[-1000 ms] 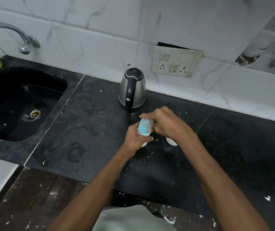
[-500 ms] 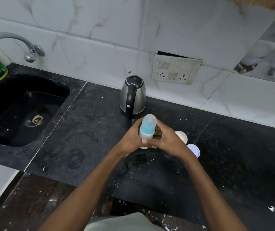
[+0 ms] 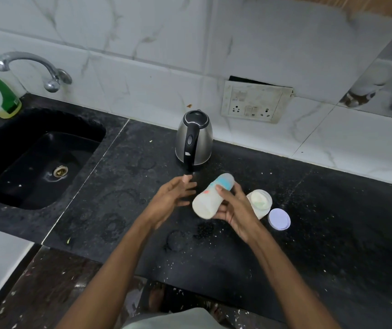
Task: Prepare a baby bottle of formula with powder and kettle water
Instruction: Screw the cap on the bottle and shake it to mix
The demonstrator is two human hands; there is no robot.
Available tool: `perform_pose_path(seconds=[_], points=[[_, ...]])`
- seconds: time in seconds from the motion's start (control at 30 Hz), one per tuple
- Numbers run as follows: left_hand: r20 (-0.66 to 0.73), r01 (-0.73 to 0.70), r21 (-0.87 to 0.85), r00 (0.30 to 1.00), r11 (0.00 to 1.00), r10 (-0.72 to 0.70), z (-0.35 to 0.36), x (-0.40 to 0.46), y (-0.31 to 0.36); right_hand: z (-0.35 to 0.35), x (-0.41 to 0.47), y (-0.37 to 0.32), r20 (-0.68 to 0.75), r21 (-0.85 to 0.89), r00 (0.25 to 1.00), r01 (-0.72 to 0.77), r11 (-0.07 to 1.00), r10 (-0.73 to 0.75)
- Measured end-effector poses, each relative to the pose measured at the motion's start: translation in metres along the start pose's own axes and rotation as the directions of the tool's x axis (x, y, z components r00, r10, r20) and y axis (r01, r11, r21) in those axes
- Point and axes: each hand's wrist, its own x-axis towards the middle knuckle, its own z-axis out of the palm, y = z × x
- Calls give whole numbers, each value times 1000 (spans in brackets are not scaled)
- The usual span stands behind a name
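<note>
A capped baby bottle (image 3: 210, 198) with a blue collar and milky white contents lies tilted above the black counter, its cap end pointing away from me. My right hand (image 3: 234, 211) grips it round the middle. My left hand (image 3: 174, 197) hovers just left of the bottle with fingers spread, not touching it. A steel kettle (image 3: 193, 138) with a black handle stands behind, near the wall. An open powder container (image 3: 260, 201) sits right of my right hand, with its white lid (image 3: 279, 219) lying beside it.
A black sink (image 3: 35, 157) with a chrome tap (image 3: 35, 67) lies at the left, and a green-topped bottle (image 3: 2, 98) stands at its far corner. A wall socket plate (image 3: 253, 103) is behind the kettle. Powder specks dot the black counter (image 3: 332, 233).
The bottle was upright, held in both hands. Now it is tipped on its side in my right hand alone, and my left hand has let go and moved left.
</note>
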Motion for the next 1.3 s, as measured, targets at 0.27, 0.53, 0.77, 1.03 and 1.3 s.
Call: perform_pose_path(seconds=[0.27, 0.53, 0.77, 1.03, 1.3], points=[[-54, 84, 2, 995, 996, -84, -9, -1, 5, 3, 6, 2, -93, 9, 986, 139, 990, -138], [-95, 83, -83, 991, 993, -91, 3, 2, 7, 7, 15, 2, -134, 190, 985, 135, 972, -111], [-245, 42, -76, 968, 996, -60, -16, 11, 12, -1, 24, -9, -140, 500, 990, 52, 865, 21], [-260, 28, -95, 964, 995, -52, -13, 8, 16, 1, 26, -8, -96, 90, 993, 82, 993, -73], [-256, 17, -82, 966, 997, -37, -6, 6, 15, 2, 25, -21, -31, -161, 983, 175, 971, -183]])
